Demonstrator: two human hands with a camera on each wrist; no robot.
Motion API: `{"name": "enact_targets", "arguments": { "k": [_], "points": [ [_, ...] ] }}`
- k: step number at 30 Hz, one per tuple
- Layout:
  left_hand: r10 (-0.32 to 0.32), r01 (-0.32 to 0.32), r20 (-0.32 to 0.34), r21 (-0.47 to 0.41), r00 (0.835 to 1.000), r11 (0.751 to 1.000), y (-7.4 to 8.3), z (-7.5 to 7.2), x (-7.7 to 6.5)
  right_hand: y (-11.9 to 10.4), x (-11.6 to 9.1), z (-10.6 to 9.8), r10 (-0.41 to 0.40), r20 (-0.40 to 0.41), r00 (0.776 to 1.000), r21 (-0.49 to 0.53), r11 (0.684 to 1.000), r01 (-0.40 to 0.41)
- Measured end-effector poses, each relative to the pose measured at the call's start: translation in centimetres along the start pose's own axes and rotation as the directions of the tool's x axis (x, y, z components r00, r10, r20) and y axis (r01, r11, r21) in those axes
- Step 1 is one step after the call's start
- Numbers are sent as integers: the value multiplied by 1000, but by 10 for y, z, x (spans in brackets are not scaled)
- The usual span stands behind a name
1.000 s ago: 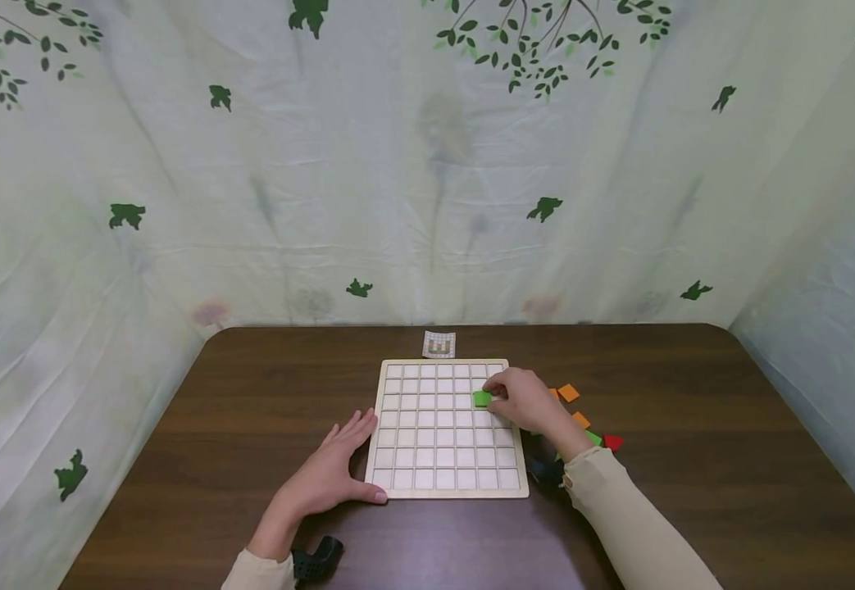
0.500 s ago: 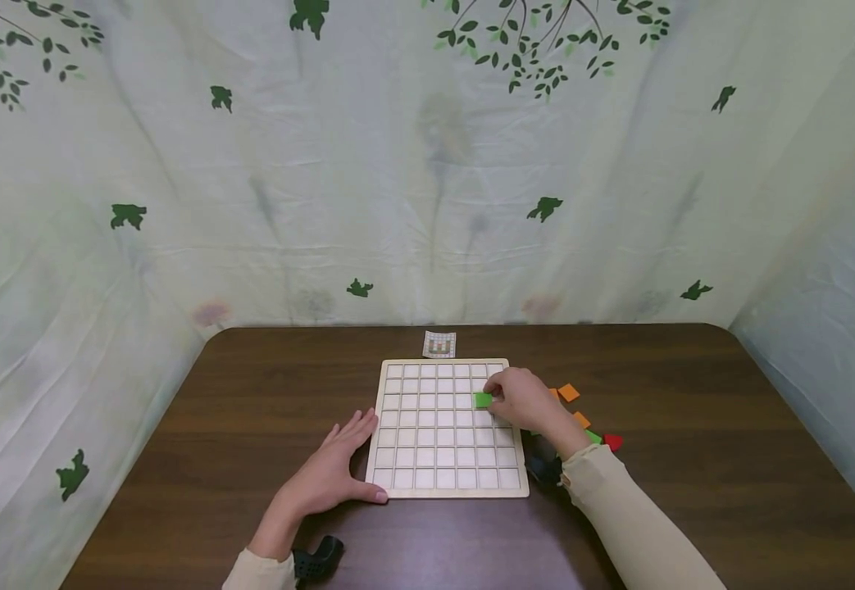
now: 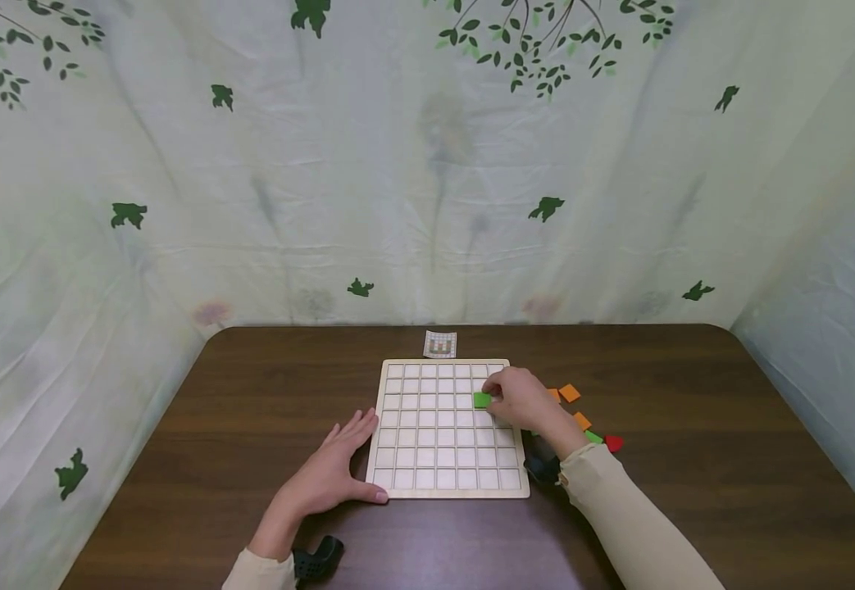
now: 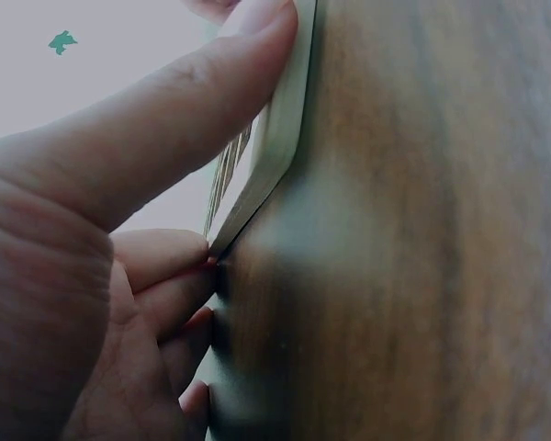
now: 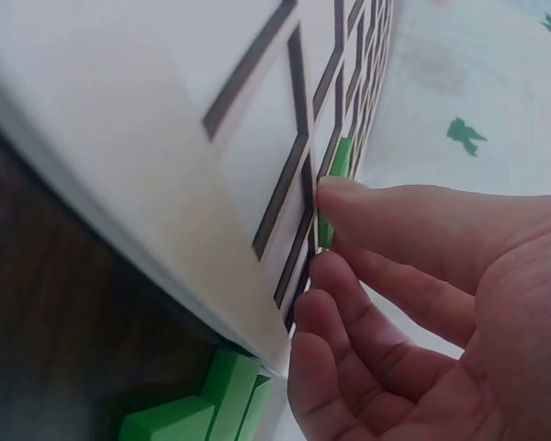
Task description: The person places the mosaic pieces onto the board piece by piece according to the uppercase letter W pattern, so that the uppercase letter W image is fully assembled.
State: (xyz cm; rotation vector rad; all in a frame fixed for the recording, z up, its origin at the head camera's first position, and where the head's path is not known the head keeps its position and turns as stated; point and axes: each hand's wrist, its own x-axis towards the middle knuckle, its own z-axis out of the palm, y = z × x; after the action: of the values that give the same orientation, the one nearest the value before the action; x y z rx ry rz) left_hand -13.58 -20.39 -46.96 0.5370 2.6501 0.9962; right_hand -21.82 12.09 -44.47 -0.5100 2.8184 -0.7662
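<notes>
A pale wooden board [image 3: 445,494] with a grid of white squares lies on the table. My right hand [image 3: 526,401] is over its upper right part, thumb and index finger pinching a green square tile [image 3: 481,400] at the grid. In the right wrist view the same green tile [image 5: 342,161] sits at the grid surface under the thumb tip. My left hand [image 3: 334,467] is spread along the board's left edge, its thumb at the lower left corner. From the left wrist view, the thumb [image 4: 193,110] and fingers touch the board's rim [image 4: 266,165].
A small printed card [image 3: 439,345] lies behind the board. Right of the board are loose orange tiles [image 3: 570,393], a red tile [image 3: 613,443] and green tiles [image 5: 188,418], partly hidden by the right arm. A patterned white cloth [image 3: 434,164] hangs behind the brown table [image 3: 265,393].
Both hands stay nearly still. The green tile shifts only very slightly under the right fingers.
</notes>
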Motion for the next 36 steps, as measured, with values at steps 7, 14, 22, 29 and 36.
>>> {"name": "enact_targets", "arguments": {
  "k": [7,14,22,29,36],
  "points": [
    [1,-1,-2,8,1000,1000,0,0,0,4,-3,-1,4,-18,1000,62,998,-3],
    [9,-9,-7,7,1000,1000,0,1,0,16,-15,-10,-2,-68,998,152,988,12],
    [5,-5,-4,7,1000,1000,-2,1,1,39,-30,-27,46,-128,991,193,981,-20],
    [0,0,2,4,1000,1000,-2,1,1,62,-40,-38,65,-141,988,203,978,-35],
    [-3,3,5,-1,1000,1000,-1,0,0,76,-45,-50,74,-165,984,194,980,-41]
  ]
}}
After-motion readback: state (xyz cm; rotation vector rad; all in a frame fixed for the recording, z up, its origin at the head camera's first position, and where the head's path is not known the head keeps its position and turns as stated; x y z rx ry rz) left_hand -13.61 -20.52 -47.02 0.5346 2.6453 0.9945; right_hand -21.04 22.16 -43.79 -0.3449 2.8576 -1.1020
